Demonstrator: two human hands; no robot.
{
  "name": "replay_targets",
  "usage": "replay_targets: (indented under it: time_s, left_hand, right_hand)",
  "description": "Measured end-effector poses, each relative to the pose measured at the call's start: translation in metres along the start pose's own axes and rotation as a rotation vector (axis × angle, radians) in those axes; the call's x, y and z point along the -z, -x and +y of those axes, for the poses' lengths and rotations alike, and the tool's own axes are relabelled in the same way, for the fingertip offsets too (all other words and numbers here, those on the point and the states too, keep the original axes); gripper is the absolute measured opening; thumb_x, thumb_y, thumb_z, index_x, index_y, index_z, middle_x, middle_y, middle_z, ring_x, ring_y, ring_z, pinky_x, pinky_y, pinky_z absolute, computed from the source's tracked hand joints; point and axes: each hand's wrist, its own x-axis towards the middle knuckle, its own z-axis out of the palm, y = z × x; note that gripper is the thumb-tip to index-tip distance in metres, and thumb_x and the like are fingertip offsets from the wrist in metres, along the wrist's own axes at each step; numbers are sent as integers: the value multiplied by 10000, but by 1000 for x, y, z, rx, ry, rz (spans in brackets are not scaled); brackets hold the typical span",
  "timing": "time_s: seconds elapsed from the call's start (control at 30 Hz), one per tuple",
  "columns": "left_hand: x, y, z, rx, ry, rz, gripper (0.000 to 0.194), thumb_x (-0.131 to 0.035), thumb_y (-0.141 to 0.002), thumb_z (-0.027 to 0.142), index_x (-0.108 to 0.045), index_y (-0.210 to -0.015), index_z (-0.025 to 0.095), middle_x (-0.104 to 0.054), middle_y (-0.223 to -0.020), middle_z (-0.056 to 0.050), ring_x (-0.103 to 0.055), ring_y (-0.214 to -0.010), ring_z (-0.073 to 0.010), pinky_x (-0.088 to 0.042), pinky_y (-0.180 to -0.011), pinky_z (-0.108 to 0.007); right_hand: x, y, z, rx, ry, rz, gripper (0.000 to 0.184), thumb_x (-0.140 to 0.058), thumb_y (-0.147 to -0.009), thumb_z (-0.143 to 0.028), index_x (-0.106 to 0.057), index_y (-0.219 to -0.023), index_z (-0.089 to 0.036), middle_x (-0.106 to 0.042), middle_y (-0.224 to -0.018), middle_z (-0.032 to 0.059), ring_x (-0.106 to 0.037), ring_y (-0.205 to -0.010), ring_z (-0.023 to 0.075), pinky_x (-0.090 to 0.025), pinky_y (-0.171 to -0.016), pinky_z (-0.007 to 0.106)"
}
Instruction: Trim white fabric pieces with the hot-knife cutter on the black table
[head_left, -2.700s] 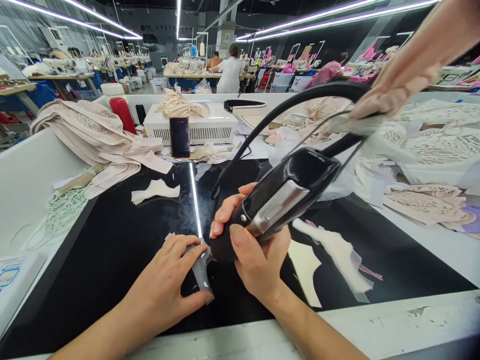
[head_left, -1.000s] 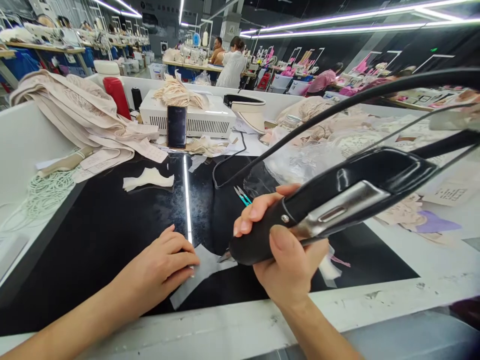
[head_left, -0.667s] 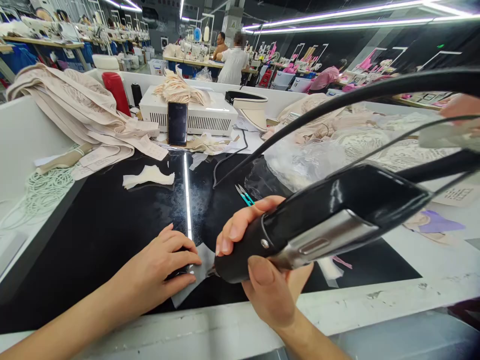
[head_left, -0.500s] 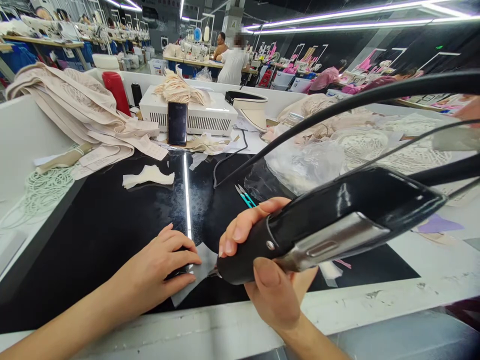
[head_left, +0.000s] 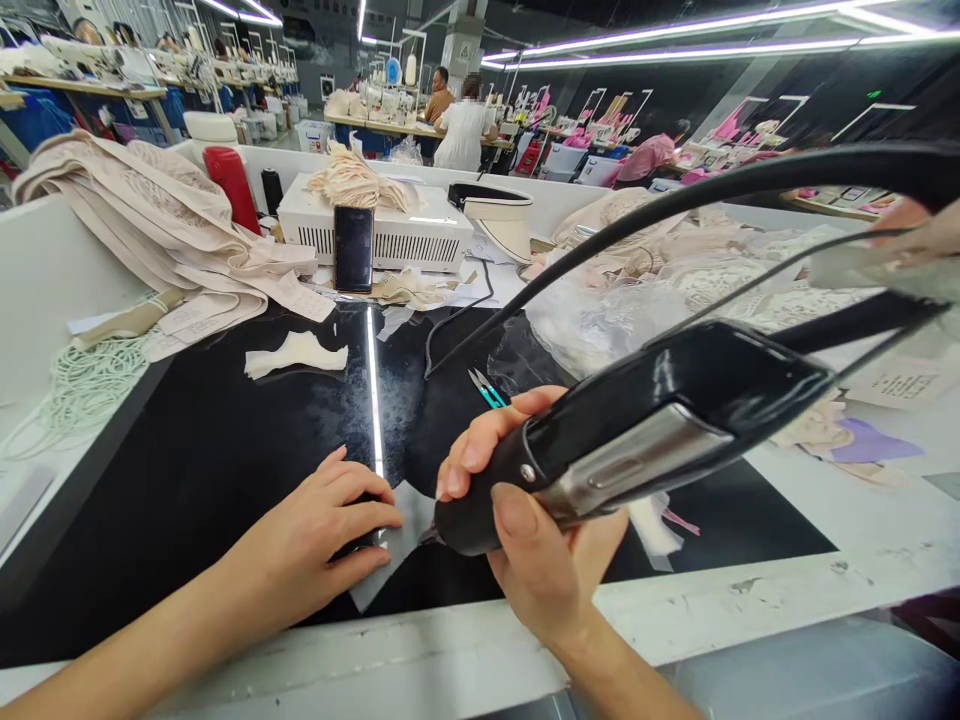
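My right hand (head_left: 536,520) is wrapped round a black hand-held cutting tool (head_left: 645,425) with a metal side plate and a thick black cable (head_left: 720,190) arching off to the right. The tool's tip rests on a small pale fabric piece (head_left: 397,545) lying on the black glossy table top (head_left: 225,440). My left hand (head_left: 319,530) lies flat on that piece, fingers stretched out and pressing it down, just left of the tool's tip.
Turquoise snips (head_left: 487,390) lie behind the tool. A white fabric scrap (head_left: 296,353), beige garments (head_left: 165,235), a white machine box (head_left: 390,230) with a phone (head_left: 352,248), a red bottle (head_left: 234,187) and lace pieces (head_left: 750,270) surround the top. Another person's hand (head_left: 919,225) shows at far right.
The view tilted and shifted after the first frame. Over the last second the tool's tip moved left and down onto the fabric piece; my left hand stayed pressing it.
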Motion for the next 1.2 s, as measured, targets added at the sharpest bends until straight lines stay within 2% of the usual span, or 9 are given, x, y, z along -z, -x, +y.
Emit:
replay_targets:
  time_s: [0.17,0.3,0.47,0.53,0.7,0.9,0.97,1.1,1.2]
  left_hand:
    - [4,2,0,-39,-5,-60,329,-660,-896,196,-638,-1197,326,-635,-1277,-6,-552,-1256,-219,-188,-1218,-576]
    - [8,2,0,-19,12,-124,383,-701,-869,234,-622,-1226,351,-620,-1328,0,-506,-1313,-242,-166,-1208,-617]
    - [9,1,0,-15,12,-111,373,-711,-860,235,-645,-1211,341,-630,-1312,-16,-517,-1305,-237,-156,-1212,-601]
    - [8,1,0,-25,13,-100,379,-720,-856,245,-648,-1215,338,-637,-1304,-25,-521,-1300,-238,-155,-1214,-594]
    - [7,1,-3,-31,10,-121,400,-747,-835,262,-643,-1214,334,-625,-1325,-26,-510,-1310,-249,-143,-1216,-599]
    - [10,0,-2,-34,-2,-172,391,-720,-868,340,-616,-1244,344,-597,-1359,-25,-478,-1334,-262,-161,-1202,-625]
    - [11,-1,-2,-36,4,-171,373,-700,-884,357,-613,-1246,352,-600,-1352,-18,-479,-1334,-262,-176,-1200,-622]
    - [12,-2,-2,-42,2,-189,340,-679,-901,366,-608,-1233,356,-591,-1359,-22,-468,-1341,-265,-184,-1195,-627]
    - [12,-1,-1,-43,3,-191,324,-699,-890,377,-618,-1202,341,-600,-1330,-25,-480,-1319,-257,-166,-1201,-624]
  right_hand:
    - [6,-7,3,54,-24,4,356,-746,-859,-323,-533,-1139,-272,-592,-828,-29,-582,-614,116,-521,-565,271]
    - [0,-3,0,24,-84,-6,360,-769,-846,-344,-544,-1120,-282,-588,-825,-38,-576,-628,105,-521,-570,247]
    - [-8,4,-1,-3,-103,-48,388,-767,-848,-378,-518,-1132,-290,-575,-824,-33,-568,-631,108,-513,-579,256]
    - [-8,6,1,9,-78,-53,393,-753,-853,-396,-505,-1140,-292,-569,-819,-27,-562,-624,121,-511,-572,279]
    - [-8,7,4,27,-1,-8,374,-738,-861,-404,-505,-1132,-295,-555,-791,-29,-554,-631,138,-558,-726,397]
    - [-13,11,-3,-33,-93,-87,373,-729,-874,-412,-488,-1140,-308,-549,-818,-36,-552,-612,114,-509,-556,259]
    - [-15,14,-3,-18,-79,-107,353,-709,-891,-403,-479,-1142,-312,-546,-815,-39,-547,-617,110,-522,-578,265]
    - [-18,20,0,-8,-38,-84,319,-670,-918,-375,-452,-1139,-300,-563,-818,-32,-585,-644,126,-574,-741,378]
    - [-15,17,0,-25,-66,-92,372,-700,-890,-335,-443,-1155,-290,-588,-835,-17,-590,-618,128,-567,-664,341]
